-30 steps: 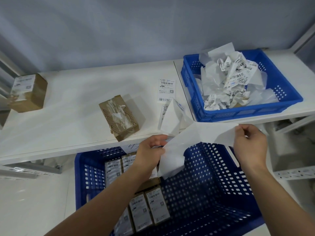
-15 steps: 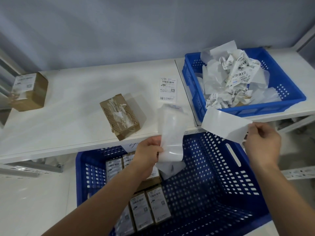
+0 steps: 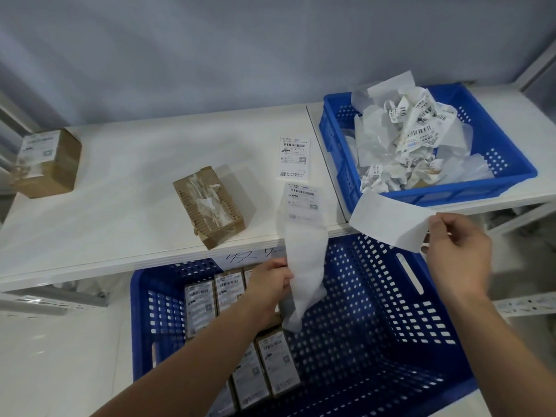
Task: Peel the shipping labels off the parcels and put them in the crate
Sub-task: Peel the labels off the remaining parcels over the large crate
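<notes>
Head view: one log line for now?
left hand holds translucent strip | right hand pinches white strip | upper crate holds crumpled labels

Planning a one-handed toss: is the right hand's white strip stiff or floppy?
Probably light and slightly stiff: the white strip, pinched by the right hand, juts sideways without drooping. Being thin, it would likely flutter when tossed.

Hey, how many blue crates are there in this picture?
2. A smaller crate sits on the shelf at right, full of labels; a larger crate stands below in front, holding parcels. Others may lie out of view.
</notes>
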